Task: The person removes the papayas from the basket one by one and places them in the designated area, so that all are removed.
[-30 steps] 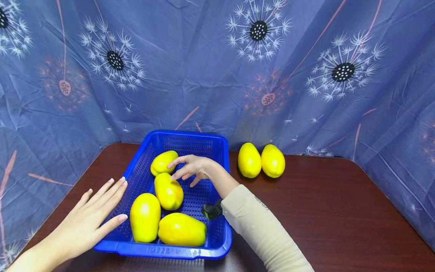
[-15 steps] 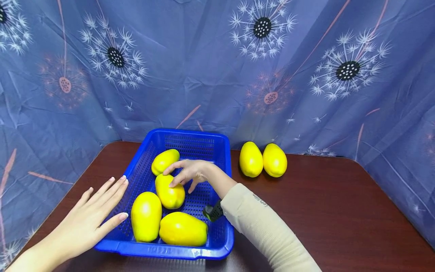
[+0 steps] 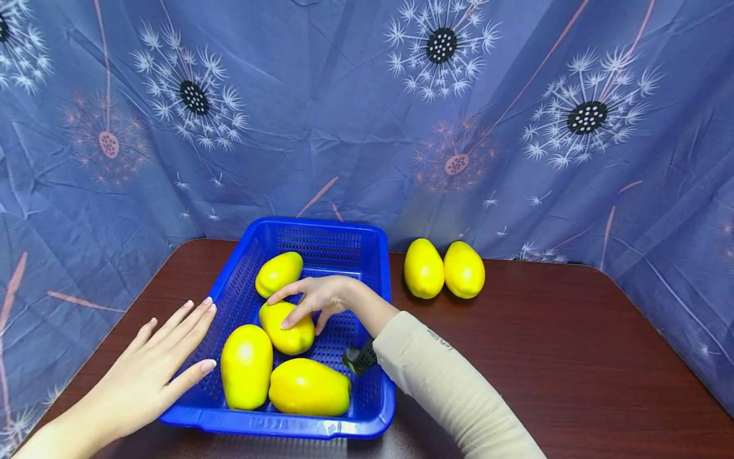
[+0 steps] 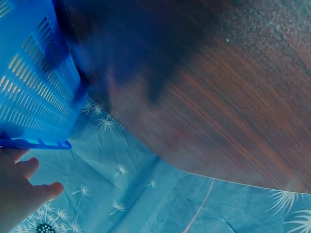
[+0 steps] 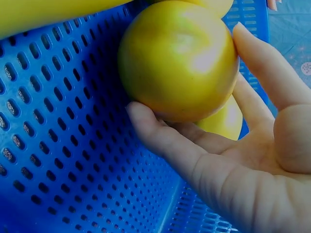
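Note:
In the head view, a blue plastic basket (image 3: pixel 269 421) holds several yellow mangoes. My right hand (image 3: pixel 315 296) reaches into it and holds the middle mango (image 3: pixel 287 338). The right wrist view shows the thumb on one side of this mango (image 5: pixel 180 63) and fingers curled against the other. Straight fingers of my left hand (image 3: pixel 149 370) lie on the basket's left rim. In the left wrist view, fingers of the left hand (image 4: pixel 24 187) show under the rim of the slotted basket wall (image 4: pixel 34 87). Around the held mango lie a back mango (image 3: pixel 279 273), a left mango (image 3: pixel 246 366) and a front mango (image 3: pixel 309 387).
Two more mangoes, one (image 3: pixel 424 269) touching the other (image 3: pixel 464 270), stand on the brown table (image 3: pixel 545 357) right of the basket, near its back edge. A blue curtain (image 3: pixel 321 115) with dandelion prints hangs behind and along both sides.
My right hand has come down onto the middle mango, which has turned and shifted slightly toward me. The left hand stays on the basket rim.

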Demonstrator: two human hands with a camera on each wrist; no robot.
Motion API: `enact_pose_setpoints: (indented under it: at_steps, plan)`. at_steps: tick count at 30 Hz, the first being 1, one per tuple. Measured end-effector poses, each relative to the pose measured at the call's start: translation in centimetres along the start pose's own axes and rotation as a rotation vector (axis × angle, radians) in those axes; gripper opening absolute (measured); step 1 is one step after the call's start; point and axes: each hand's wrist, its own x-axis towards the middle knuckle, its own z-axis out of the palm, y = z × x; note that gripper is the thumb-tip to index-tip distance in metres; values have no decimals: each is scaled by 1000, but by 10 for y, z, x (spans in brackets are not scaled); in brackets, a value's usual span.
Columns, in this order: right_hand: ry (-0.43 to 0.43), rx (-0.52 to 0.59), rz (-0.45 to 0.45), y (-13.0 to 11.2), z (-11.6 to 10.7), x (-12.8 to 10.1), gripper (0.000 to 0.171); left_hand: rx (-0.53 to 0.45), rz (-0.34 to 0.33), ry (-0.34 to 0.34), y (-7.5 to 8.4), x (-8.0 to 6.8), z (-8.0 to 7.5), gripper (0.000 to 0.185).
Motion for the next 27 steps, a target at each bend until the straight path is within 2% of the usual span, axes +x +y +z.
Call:
enact_pose_setpoints:
  at_steps: [6,14,22,27]
  plan:
    - [-26,-57,-16,-1,0,-1,55,-1,-6,-7,-1,1,0,69]
    - [-39,-53,-46,-4,-3,-6,56,4,-4,-13,-1,1,0,70]
    - [-13,16,-112,-11,-7,-14,56,9,8,-6,-2,1,-1,70]
    - [-14,117,-161,-15,-8,-18,56,13,21,9,-1,1,1,70]
